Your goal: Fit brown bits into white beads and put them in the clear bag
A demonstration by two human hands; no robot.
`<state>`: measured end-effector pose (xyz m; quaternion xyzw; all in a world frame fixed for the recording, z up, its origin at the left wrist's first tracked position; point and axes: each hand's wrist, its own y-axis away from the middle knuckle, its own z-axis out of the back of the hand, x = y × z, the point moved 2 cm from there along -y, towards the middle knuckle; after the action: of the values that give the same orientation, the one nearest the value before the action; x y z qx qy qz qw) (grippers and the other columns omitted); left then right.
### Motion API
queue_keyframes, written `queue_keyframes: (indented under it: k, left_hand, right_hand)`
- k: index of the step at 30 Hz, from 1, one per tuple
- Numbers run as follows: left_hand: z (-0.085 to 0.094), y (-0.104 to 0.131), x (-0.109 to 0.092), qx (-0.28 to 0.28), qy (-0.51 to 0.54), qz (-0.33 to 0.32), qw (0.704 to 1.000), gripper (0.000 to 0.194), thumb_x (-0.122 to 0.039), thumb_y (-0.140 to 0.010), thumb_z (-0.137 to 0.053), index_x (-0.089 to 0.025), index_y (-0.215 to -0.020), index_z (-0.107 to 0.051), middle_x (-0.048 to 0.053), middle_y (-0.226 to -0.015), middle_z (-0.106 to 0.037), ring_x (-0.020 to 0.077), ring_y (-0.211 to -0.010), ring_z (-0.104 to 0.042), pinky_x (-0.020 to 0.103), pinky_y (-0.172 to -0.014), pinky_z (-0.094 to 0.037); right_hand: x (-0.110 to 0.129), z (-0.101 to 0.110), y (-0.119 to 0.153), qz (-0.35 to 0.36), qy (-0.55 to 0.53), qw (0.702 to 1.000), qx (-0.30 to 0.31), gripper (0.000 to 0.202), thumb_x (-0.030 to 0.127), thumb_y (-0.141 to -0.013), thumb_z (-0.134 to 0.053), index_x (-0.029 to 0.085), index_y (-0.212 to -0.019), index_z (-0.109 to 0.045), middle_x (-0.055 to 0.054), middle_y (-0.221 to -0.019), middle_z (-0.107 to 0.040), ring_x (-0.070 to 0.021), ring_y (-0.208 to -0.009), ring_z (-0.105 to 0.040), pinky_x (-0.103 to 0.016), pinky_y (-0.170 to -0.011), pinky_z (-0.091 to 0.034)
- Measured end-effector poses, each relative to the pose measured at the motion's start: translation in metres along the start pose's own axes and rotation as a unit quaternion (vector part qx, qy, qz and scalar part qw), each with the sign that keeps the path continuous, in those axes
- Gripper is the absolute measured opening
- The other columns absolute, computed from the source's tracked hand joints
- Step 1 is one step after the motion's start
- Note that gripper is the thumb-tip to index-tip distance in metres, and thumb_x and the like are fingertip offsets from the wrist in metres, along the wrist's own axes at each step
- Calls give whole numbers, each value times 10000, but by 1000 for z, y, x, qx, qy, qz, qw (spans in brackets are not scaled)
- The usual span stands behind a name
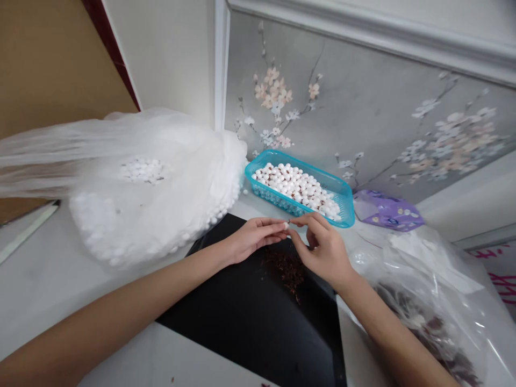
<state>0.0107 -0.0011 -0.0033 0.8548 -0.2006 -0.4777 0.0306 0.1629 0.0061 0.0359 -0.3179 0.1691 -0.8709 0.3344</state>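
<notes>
Pinched between the fingertips of my left hand (258,236) is a small white ball (286,226). My right hand (322,247) meets it from the other side, thumb and forefinger closed on a tiny dark piece at the ball's top; its exact shape is too small to tell. Below both hands, a loose pile of small reddish-brown star-shaped pieces (289,273) lies on a black board (242,317). Just beyond the hands stands a blue plastic basket (347,207) filled with white balls (290,183), many with brown bits on them.
A large translucent bag (161,226) of white balls bulges at the left. To the right lie a purple patterned packet (389,211) and a clear plastic bag (435,301) with dark contents. A framed flower picture (363,107) stands behind the basket.
</notes>
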Motion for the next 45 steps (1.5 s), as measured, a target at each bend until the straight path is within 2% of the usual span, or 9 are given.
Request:
queue_keyframes:
  k: [6,12,17,22,31,35,40,45]
  left_hand:
    - [-1,1,0,1,-17,-1,1000,167,-254,-671,-726,-159,-807,-707,22,-805,-679,88,-731,-595,239,-804,-445]
    - [0,1,0,4,-23,-4,1000,191,-278,-652,-740,-152,-792,-709,16,-758,-667,77,-691,-574,217,-750,-445]
    - [0,0,1,6,-28,0,1000,183,-271,-645,-741,-147,-776,-707,17,-740,-664,82,-679,-569,217,-731,-443]
    - [0,1,1,5,-25,-4,1000,181,-275,-656,-733,-145,-779,-709,24,-765,-672,81,-688,-573,220,-750,-446]
    - [1,2,1,-9,-20,5,1000,182,-272,-633,-751,-146,-758,-713,20,-761,-674,80,-712,-580,203,-747,-447]
    - [1,2,0,-8,-11,4,1000,174,-263,-641,-748,-149,-768,-714,17,-755,-673,72,-687,-579,192,-728,-454]
    - [1,2,-1,9,4,9,1000,171,-287,-675,-722,-147,-773,-710,9,-696,-664,62,-643,-579,179,-681,-451]
    - [1,1,-1,19,6,1,1000,186,-311,-685,-712,-151,-779,-710,11,-726,-678,68,-671,-590,202,-736,-446]
  right_hand:
    - [-2,2,-3,18,-17,999,30,95,274,-831,-536,197,-886,-541,-20,-787,-544,-84,-484,-407,-237,-475,-361]
    - [-4,2,-3,21,-39,998,45,74,262,-837,-535,190,-827,-520,6,-723,-488,-75,-484,-378,-228,-478,-339]
    - [-8,0,-3,-9,-81,994,67,137,319,-839,-535,187,-807,-516,13,-692,-472,-75,-480,-383,-223,-455,-339]
    - [-10,-4,-2,-26,-106,993,54,186,361,-849,-522,185,-793,-545,-4,-685,-511,-95,-524,-428,-232,-474,-360]
    - [-9,-4,-3,-40,-115,990,69,212,360,-839,-540,189,-716,-519,16,-623,-478,-101,-538,-449,-226,-484,-362]
    - [-6,-2,-4,-36,-107,990,89,201,385,-854,-502,191,-801,-512,8,-677,-497,-98,-532,-440,-223,-477,-365]
    - [-4,2,-5,-40,-72,996,43,221,355,-817,-561,194,-950,-489,-9,-810,-541,-74,-488,-417,-220,-467,-380]
    - [-1,2,-4,6,-38,999,24,148,310,-839,-538,197,-935,-545,-17,-794,-540,-79,-486,-409,-227,-480,-387]
